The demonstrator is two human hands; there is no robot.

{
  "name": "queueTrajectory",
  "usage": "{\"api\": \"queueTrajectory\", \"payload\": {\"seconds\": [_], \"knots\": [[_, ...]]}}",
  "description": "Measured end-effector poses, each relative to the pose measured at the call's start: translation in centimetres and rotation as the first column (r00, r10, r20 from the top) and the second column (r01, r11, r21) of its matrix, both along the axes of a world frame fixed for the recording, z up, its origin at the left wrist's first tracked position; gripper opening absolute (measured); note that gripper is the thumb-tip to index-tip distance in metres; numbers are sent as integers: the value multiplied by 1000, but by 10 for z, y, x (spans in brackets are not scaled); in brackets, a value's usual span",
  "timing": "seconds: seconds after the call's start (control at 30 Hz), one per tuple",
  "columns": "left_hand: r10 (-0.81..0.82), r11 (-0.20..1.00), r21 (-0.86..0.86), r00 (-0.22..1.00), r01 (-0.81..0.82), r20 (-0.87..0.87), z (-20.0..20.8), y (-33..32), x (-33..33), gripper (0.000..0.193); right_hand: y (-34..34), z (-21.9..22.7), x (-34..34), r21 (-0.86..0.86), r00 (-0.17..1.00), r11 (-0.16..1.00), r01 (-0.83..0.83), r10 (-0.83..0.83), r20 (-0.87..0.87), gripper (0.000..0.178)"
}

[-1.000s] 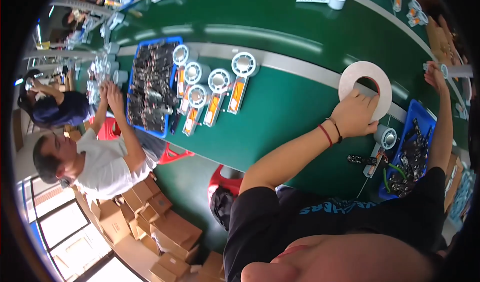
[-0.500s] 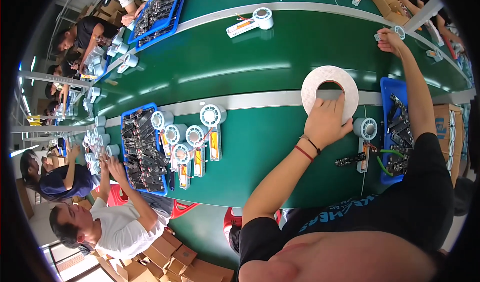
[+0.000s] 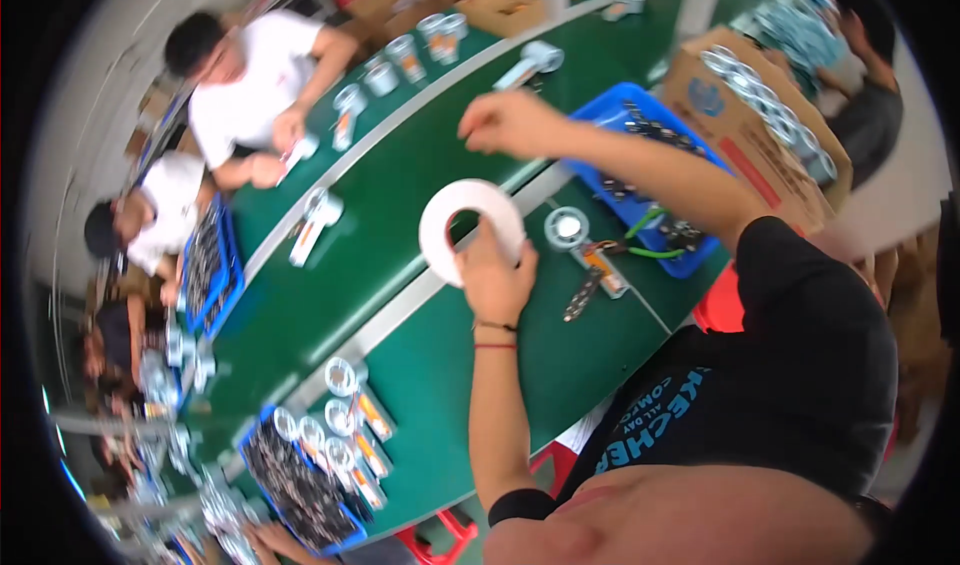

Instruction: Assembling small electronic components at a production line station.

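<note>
My left hand (image 3: 493, 270) grips a wide white roll of tape (image 3: 438, 227), its fingers hooked into the hole and the thumb over the near edge. The roll lies at the metal rail (image 3: 400, 315). My right hand (image 3: 510, 125) hangs above the green belt beyond the roll, fingers curled and blurred; nothing shows in them. Right of the roll lies a light-blue round fan head (image 3: 567, 228) wired to a narrow housing (image 3: 606, 275) with an orange part. A slim black part (image 3: 582, 295) is beside it. My right forearm crosses over a blue tray (image 3: 628, 93) of black parts.
At lower left, several fan units (image 3: 341, 377) lie by another blue tray (image 3: 362, 540). Further fan units lie on the belt, one (image 3: 318, 220) toward the far side. An open carton (image 3: 690, 95) stands at right. Co-workers (image 3: 262, 85) sit across the line.
My view has swung to the right. My right hand has drawn back from a fan unit at the far belt toward the tape roll. My left hand keeps its hold on the roll.
</note>
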State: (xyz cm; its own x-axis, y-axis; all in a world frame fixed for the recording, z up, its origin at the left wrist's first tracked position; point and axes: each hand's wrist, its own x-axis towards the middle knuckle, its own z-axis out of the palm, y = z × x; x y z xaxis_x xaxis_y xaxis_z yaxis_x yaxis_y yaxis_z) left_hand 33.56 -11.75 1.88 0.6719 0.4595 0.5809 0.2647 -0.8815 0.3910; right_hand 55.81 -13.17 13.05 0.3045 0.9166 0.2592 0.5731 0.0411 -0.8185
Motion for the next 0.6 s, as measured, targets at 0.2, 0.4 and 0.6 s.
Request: {"api": "queueTrajectory", "payload": {"seconds": [0.2,0.4,0.6], "knots": [[25,990,-141,999,-32,-46,15,-23,-3,66,-129,80,-124,277,502,526,-804,851,-156,14],[-24,996,-87,999,22,-24,-4,-15,6,65,-182,81,-132,500,414,472,-726,881,-231,10],[68,993,-92,996,-73,-56,-1,-16,7,65,-182,82,-120,607,432,444,-659,884,-177,11]]}}
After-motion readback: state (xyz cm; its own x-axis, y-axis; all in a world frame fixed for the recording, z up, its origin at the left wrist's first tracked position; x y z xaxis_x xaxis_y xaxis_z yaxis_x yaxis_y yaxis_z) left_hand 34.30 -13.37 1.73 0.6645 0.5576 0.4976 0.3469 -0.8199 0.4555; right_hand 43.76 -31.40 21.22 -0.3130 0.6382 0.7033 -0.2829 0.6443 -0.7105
